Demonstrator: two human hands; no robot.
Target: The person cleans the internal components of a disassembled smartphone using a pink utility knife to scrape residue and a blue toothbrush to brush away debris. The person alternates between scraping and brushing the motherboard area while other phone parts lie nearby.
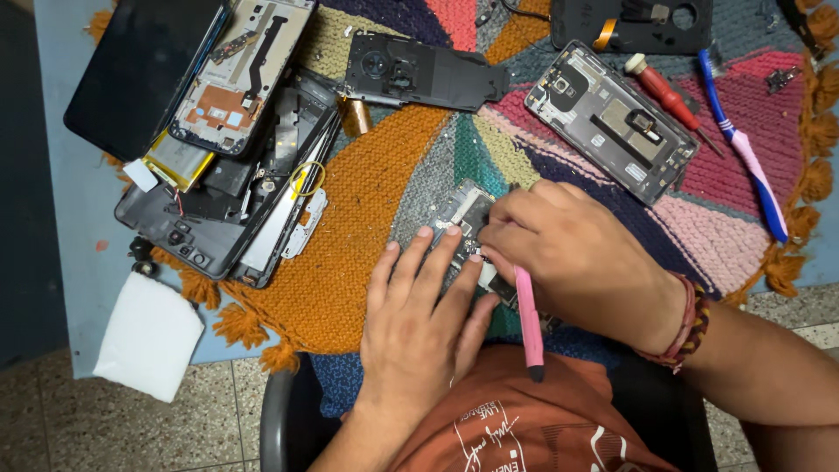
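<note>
down at the centre of the frame, our left hand lay flat with fingers spread, pressing on a small circuit board on the knitted mat. our right hand pinched a pink tool over the board. at the upper left sat a pile of opened phones; at the upper right, a red screwdriver and a blue tool.

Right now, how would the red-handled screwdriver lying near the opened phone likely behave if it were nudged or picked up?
The red-handled screwdriver looks stiff and light. Its round handle could roll, though the knitted mat under it would probably slow that. It lies beside the opened phone and a blue tool, so a push may knock into them.
</note>
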